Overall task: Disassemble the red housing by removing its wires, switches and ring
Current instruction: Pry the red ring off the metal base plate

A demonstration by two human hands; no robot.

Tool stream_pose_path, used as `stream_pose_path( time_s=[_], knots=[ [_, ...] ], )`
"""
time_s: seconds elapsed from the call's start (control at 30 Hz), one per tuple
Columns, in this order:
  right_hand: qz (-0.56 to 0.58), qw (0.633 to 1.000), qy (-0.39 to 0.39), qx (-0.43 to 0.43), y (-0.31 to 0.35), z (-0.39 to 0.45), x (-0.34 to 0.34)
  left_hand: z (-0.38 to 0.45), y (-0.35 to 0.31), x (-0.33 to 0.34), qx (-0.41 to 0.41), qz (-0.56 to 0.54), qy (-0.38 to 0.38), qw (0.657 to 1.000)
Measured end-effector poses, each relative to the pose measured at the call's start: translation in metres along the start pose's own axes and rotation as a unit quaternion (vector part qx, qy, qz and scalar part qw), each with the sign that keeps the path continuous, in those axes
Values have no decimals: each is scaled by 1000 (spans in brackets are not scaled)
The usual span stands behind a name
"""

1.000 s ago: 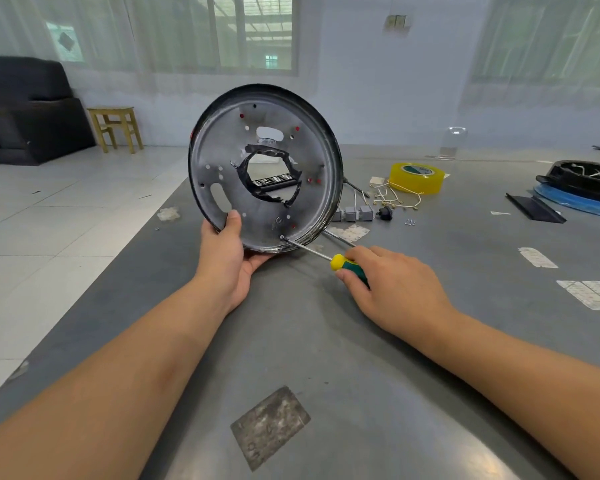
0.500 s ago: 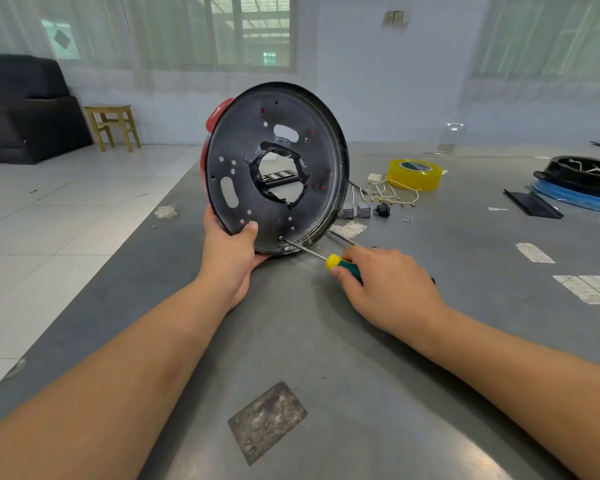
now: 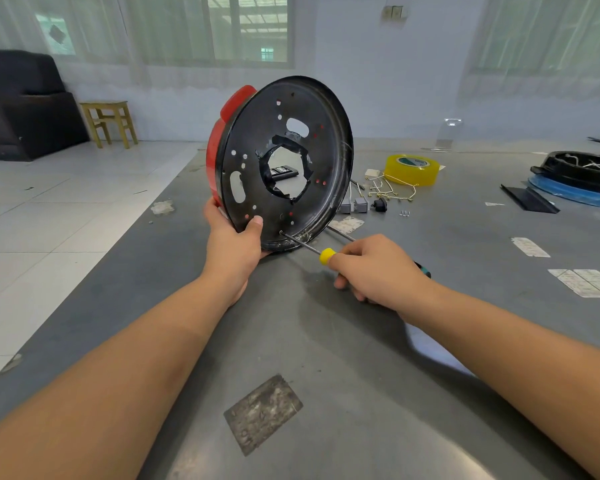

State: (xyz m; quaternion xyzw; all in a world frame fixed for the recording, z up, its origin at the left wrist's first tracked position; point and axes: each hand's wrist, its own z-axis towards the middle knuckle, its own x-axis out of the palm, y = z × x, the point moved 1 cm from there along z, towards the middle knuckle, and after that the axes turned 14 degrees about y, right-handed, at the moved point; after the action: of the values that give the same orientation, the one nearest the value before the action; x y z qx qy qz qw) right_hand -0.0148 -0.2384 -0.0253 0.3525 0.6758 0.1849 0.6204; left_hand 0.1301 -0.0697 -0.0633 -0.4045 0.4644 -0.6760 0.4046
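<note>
Most of the red housing (image 3: pixel 219 157) is hidden behind the black plate (image 3: pixel 284 164) fixed to it; only a red sliver shows along the plate's left edge. The screwdriver (image 3: pixel 312 250) handle is mostly buried in the right hand (image 3: pixel 378 268), with just the yellow collar and a green end showing. To the right of the plate, the small grey parts (image 3: pixel 355 205) and tiny screws (image 3: pixel 405 213) are too small to identify. The black tray (image 3: pixel 582 168) far right of the plate is cut off by the picture's edge.
</note>
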Motion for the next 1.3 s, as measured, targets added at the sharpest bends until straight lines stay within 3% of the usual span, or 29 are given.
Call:
stream_pose_path(
  time_s=[0.1,0.2,0.43,0.57,0.67,0.73,0.8,0.9,1.07,1.13,1.3],
  knots=[
    [-10,1000,4,-1,-1,0,-1,1,1,0,2,27,1,1000],
    [-121,992,-29,-24,0,-3,0,4,2,-1,-3,20,-11,1000],
    [-346,926,-130,-77,2,-10,10,5,3,-5,-10,74,-10,997],
    [-469,857,-180,-115,4,-14,11,3,-2,-7,-13,91,-1,996],
    [-598,761,-215,-130,6,-18,4,2,-3,-8,-14,88,0,996],
    [-629,705,-283,-165,9,-20,-2,1,-3,-8,-10,85,-5,996],
    [-616,680,-336,-213,10,-19,-5,1,-1,-7,-8,78,-14,997],
    [-589,694,-338,-239,8,-16,-7,3,-1,-6,-19,32,-28,999],
    [-534,780,-258,-197,0,-13,-6,2,-6,-3,-27,4,-44,999],
    [-494,805,-246,-219,-1,-13,-7,3,-7,-4,-31,-4,-53,998],
    [-261,893,-239,-278,-2,-10,-6,4,-7,-6,-33,-7,-67,997]
  ],
)
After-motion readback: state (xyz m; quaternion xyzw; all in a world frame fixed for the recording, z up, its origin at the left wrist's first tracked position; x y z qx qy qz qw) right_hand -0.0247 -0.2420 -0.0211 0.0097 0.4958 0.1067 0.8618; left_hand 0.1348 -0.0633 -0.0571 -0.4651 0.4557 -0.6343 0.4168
